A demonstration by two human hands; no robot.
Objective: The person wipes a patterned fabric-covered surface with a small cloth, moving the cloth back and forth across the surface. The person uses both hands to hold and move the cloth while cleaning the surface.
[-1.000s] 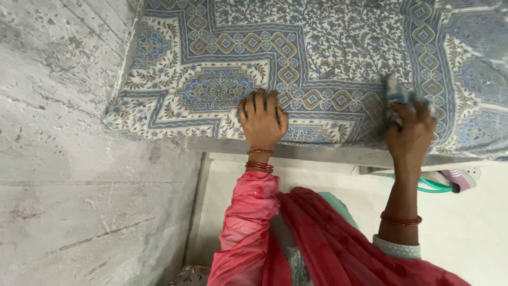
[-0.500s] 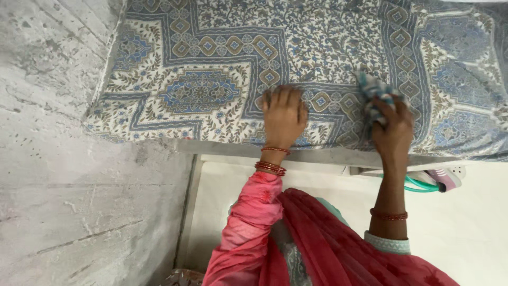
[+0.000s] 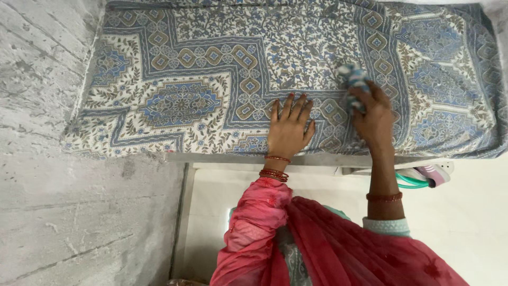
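Note:
A blue, white and tan patterned bedsheet [image 3: 201, 79] covers a mattress that fills the upper part of the view. My left hand [image 3: 288, 130] lies flat on the sheet near its front edge, fingers spread. Just to its right, my right hand [image 3: 373, 114] grips a small bunched blue-and-white cloth [image 3: 353, 77] and presses it onto the sheet. Red bangles circle both wrists, and a red scarf hangs over my front.
A rough grey concrete wall [image 3: 63, 212] runs down the left side. The grey bed frame edge [image 3: 238, 157] lies under the sheet's front. Pale floor [image 3: 465, 222] shows below, with a pink-and-white slipper [image 3: 436, 172] and a green hose [image 3: 413, 182] under the bed at right.
Both hands have moved along the sheet. The left hand's fingers went from curled at the edge to flat and spread. The right hand has slid the cloth leftward and further onto the sheet.

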